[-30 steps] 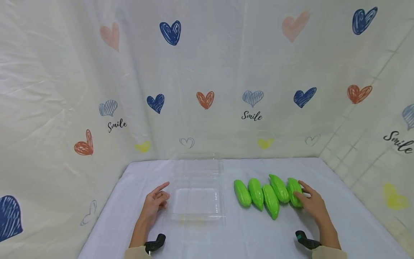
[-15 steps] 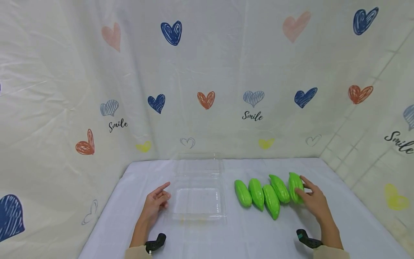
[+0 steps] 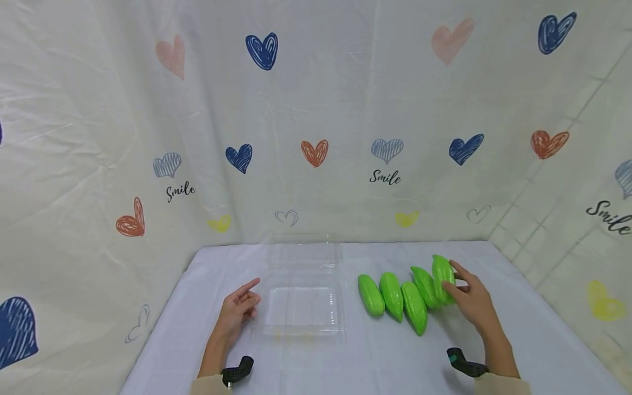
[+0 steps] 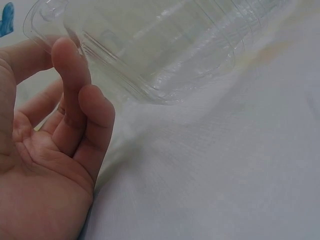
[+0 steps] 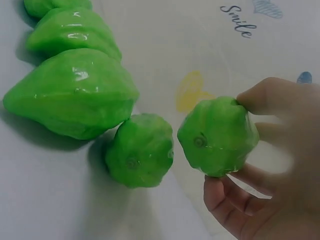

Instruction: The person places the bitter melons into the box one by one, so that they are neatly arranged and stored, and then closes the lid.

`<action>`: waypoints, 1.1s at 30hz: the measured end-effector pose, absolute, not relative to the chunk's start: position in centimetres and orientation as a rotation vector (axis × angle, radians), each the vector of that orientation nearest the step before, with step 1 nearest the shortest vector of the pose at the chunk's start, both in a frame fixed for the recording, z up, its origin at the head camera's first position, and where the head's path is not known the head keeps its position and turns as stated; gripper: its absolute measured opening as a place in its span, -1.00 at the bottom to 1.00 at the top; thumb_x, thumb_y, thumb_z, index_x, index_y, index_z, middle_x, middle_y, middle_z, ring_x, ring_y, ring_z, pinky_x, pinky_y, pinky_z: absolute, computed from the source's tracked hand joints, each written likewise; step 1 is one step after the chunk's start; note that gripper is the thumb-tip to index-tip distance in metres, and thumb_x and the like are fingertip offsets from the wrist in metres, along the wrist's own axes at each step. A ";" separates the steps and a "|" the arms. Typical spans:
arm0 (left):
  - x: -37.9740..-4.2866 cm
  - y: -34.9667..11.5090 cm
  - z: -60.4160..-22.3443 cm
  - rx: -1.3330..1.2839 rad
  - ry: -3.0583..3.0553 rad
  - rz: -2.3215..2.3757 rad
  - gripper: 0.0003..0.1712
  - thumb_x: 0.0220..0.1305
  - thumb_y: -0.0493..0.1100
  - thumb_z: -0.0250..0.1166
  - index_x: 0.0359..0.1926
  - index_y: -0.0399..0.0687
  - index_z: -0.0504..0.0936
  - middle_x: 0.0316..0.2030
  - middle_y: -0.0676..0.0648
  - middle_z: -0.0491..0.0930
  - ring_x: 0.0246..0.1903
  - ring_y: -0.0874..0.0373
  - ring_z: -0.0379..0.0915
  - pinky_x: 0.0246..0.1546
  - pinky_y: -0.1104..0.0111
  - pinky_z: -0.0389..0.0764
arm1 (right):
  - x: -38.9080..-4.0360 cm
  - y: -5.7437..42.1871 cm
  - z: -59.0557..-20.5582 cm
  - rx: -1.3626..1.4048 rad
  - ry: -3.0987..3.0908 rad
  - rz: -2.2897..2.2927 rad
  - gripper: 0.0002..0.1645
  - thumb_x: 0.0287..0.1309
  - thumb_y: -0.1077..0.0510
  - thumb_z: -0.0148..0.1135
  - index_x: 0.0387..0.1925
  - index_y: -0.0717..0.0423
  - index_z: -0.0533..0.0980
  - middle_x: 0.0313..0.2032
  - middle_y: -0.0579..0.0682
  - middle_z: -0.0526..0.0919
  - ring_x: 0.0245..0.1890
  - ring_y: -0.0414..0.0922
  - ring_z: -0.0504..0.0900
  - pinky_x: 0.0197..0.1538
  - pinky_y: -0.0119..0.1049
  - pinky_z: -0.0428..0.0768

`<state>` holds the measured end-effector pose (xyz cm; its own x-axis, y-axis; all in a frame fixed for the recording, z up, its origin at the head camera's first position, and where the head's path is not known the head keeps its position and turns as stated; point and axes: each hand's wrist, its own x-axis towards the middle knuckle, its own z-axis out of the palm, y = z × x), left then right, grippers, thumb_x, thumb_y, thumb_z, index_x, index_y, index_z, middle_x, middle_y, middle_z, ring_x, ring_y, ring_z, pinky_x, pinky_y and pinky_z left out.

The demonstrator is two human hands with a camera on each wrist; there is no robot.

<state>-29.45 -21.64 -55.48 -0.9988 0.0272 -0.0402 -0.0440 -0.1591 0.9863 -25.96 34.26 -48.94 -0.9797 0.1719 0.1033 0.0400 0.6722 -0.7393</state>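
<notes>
My right hand (image 3: 474, 302) pinches a glossy green ribbed fruit (image 3: 443, 280), pointed at its far end, between thumb and fingers. In the right wrist view that held fruit (image 5: 217, 137) hangs close beside another green fruit (image 5: 140, 150). Further ones lie in an uneven row: a fruit (image 3: 426, 288), a fruit (image 3: 413, 307), a fruit (image 3: 391, 296) and a fruit (image 3: 370, 295). My left hand (image 3: 237, 311) is at the left side of a clear plastic container (image 3: 301, 332), its fingers loosely bent. In the left wrist view the fingers (image 4: 72, 70) are at the container's rim; whether they press on it is hard to tell.
The container's clear lid (image 3: 303, 253) stands raised behind its base. White cloth covers the table (image 3: 385, 362). A pale curtain (image 3: 345, 109) printed with hearts and "Smile" closes off the back and sides.
My right hand has raised the rightmost green fruit and carried it away from me, then left toward the neighbouring fruit. The left hand and container have stayed put.
</notes>
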 end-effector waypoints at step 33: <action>-29.6 -22.0 -56.1 0.033 1.984 2.365 -0.40 0.41 -0.36 0.24 0.44 -0.15 0.42 -0.39 0.07 0.58 -0.63 0.25 0.40 -0.54 0.46 0.50 | -25.6 26.5 -46.6 0.142 -2.665 1.299 -0.16 0.45 -0.13 0.18 0.61 -0.13 0.10 0.35 0.28 0.38 0.12 0.17 0.52 -0.14 -0.21 0.55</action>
<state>-29.64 -21.95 -56.06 -0.9983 0.0552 -0.0181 -0.0274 -0.1730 0.9845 -25.64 26.45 -46.61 -0.9804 -0.0096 0.1967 -0.1609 0.6150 -0.7719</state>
